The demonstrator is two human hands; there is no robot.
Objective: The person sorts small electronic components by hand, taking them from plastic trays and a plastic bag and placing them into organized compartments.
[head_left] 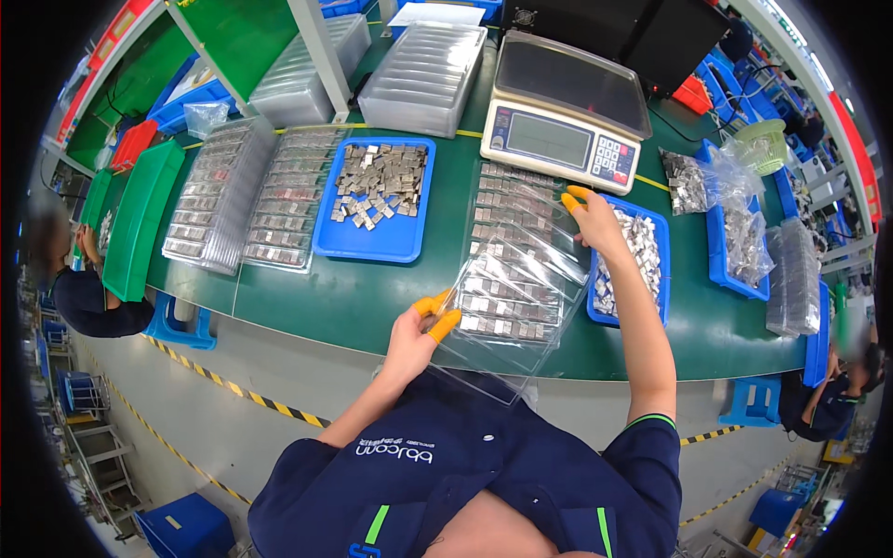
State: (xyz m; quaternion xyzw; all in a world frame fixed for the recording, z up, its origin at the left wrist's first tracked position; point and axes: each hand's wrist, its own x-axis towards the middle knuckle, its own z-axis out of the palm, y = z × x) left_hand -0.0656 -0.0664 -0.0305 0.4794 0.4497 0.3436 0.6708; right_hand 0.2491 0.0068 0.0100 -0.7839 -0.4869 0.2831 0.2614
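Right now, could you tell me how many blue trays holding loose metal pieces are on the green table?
3: one blue tray left of centre, one under the right hand, and one farther right holding bagged pieces. Others may be hidden at the edges.

2 hands [414,335], 1 scale [566,112], 3 blue trays [326,244] of metal parts [381,181].

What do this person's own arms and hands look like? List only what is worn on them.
Both forearms are bare. The short sleeves are dark navy, the right one edged with a thin green and white band at the cuff. The left hand and the right hand wear orange finger cots on several fingertips; neither wears a full glove.
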